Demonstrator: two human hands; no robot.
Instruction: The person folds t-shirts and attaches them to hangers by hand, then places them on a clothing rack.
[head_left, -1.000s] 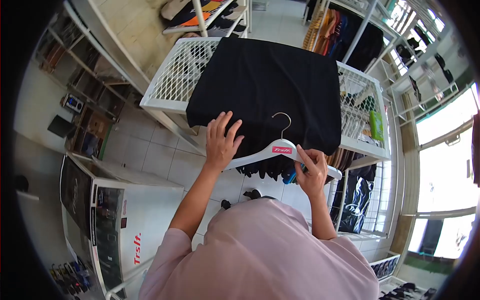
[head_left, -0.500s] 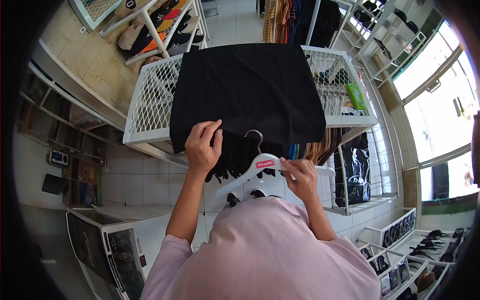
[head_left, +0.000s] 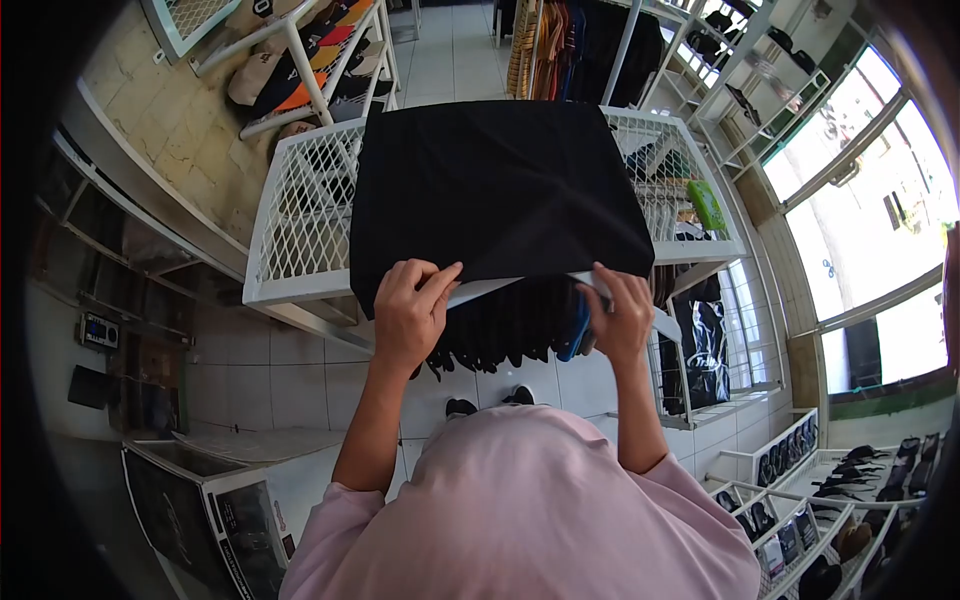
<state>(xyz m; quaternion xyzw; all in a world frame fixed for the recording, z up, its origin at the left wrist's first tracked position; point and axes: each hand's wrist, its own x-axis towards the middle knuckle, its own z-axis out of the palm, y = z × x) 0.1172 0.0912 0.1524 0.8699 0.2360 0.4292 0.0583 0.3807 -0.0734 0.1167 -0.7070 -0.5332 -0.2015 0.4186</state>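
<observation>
A black garment (head_left: pixel 500 190) lies flat over the white mesh-topped rack, its near edge hanging at the front. My left hand (head_left: pixel 410 310) pinches that near edge at its left part. Closed at the edge's right part, my right hand (head_left: pixel 622 312) grips the white clothes hanger (head_left: pixel 488 291). Most of the hanger is under the cloth, including its hook. A pale strip shows below the hem between my hands, and one arm end sticks out right of my right hand.
Dark clothes (head_left: pixel 505 325) hang beneath the rack top (head_left: pixel 290 285). A green packet (head_left: pixel 706 205) lies on the mesh at right. Caps (head_left: pixel 285 85) fill a shelf at upper left. A white-topped case (head_left: pixel 250 450) stands lower left, and sandal racks (head_left: pixel 800 480) lower right.
The hanger has moved forward and up, its hook and middle passing under the garment's near edge. My left hand now pinches the hem, and my right hand has risen to the edge.
</observation>
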